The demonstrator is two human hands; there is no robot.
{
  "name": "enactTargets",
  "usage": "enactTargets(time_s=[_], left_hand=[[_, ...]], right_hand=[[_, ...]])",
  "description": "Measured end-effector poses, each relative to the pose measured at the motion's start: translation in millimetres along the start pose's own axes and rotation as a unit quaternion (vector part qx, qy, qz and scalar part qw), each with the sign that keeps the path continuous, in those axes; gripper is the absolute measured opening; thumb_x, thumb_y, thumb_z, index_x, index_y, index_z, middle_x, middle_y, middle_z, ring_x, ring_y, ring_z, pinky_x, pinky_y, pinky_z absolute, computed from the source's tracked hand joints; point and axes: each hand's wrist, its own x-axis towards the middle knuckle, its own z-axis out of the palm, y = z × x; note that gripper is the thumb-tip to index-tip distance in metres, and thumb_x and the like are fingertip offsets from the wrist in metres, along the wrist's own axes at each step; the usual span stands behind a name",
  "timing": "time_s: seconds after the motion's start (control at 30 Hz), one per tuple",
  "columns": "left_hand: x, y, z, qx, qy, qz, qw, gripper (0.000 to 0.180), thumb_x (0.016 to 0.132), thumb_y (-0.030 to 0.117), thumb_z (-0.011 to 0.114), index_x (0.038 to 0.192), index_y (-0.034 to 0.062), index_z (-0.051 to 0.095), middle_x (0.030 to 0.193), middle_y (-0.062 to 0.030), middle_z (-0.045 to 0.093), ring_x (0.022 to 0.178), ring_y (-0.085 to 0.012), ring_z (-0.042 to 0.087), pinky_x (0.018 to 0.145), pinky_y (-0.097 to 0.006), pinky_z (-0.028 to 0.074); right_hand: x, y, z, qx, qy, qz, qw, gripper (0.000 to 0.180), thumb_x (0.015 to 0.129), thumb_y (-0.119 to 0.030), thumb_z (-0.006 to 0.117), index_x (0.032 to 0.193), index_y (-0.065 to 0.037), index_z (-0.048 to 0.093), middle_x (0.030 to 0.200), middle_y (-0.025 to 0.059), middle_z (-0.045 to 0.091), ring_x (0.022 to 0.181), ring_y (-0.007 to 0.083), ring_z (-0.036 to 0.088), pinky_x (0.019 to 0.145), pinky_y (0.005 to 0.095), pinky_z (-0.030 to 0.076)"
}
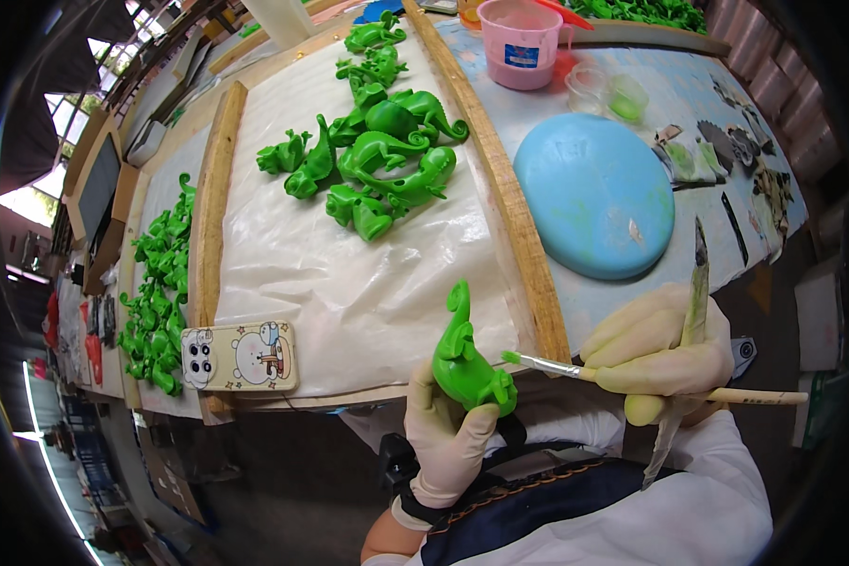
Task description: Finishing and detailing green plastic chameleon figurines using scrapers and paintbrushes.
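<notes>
I view the white-gloved left hand (448,448), fingers closed around a glossy green chameleon-shaped figure (464,366) at the near edge of a wrinkled white sheet (349,302); the white-gloved right hand (665,344) grips a wooden-handled, green-bristled brush (555,366), tip just beside the figure, and a stained pointed tool (698,297); beyond, I register a pale-blue round dome (590,193) and piled green curly-tailed figures (382,156).
</notes>
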Motion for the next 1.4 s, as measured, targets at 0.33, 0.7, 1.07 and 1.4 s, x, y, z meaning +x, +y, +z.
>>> enactTargets(time_s=[0.33,0.7,1.07,1.4], left_hand=[[-1.0,-5.2,-9.4,0.048,-0.078,0.011,0.996,0.054,0.071,-0.001,0.061,0.116,0.0013,0.031,0.103,-0.0112,0.047,0.092,-0.0178,0.050,0.080,-0.031,0.043],[-0.9,-2.1,-5.9,0.034,-0.045,0.000,0.998,0.053,0.072,0.000,0.061,0.116,-0.0003,0.031,0.105,-0.0114,0.046,0.092,-0.0174,0.050,0.081,-0.031,0.043],[-2.9,-4.0,-6.2,-0.010,-0.037,-0.032,0.999,0.055,0.073,0.011,0.063,0.117,-0.0010,0.032,0.102,-0.0091,0.047,0.090,-0.0165,0.050,0.078,-0.030,0.042],[-3.6,0.0,-3.0,0.022,-0.026,-0.063,0.997,0.066,0.071,0.029,0.066,0.119,-0.0025,0.032,0.104,-0.0070,0.046,0.089,-0.0143,0.048,0.079,-0.027,0.040]], right_hand=[[12.3,-19.5,-2.9,-0.025,-0.112,0.179,0.977,0.026,0.067,-0.023,0.064,0.068,0.002,0.058,0.060,0.0129,0.057,0.053,0.0225,0.058,0.045,0.0278,0.047],[2.0,-3.5,0.5,0.036,-0.021,0.116,0.992,0.032,0.073,-0.027,0.059,0.067,0.005,0.056,0.059,0.0150,0.056,0.047,0.0237,0.055,0.041,0.0280,0.045],[7.6,-3.4,-2.5,-0.044,-0.060,0.038,0.996,0.028,0.073,-0.022,0.061,0.069,0.005,0.055,0.067,0.0166,0.057,0.057,0.0245,0.058,0.047,0.0295,0.048],[5.9,-5.3,3.5,0.056,-0.032,0.097,0.993,0.027,0.069,-0.020,0.065,0.067,0.005,0.056,0.059,0.0174,0.056,0.047,0.0240,0.056,0.040,0.0283,0.047]])
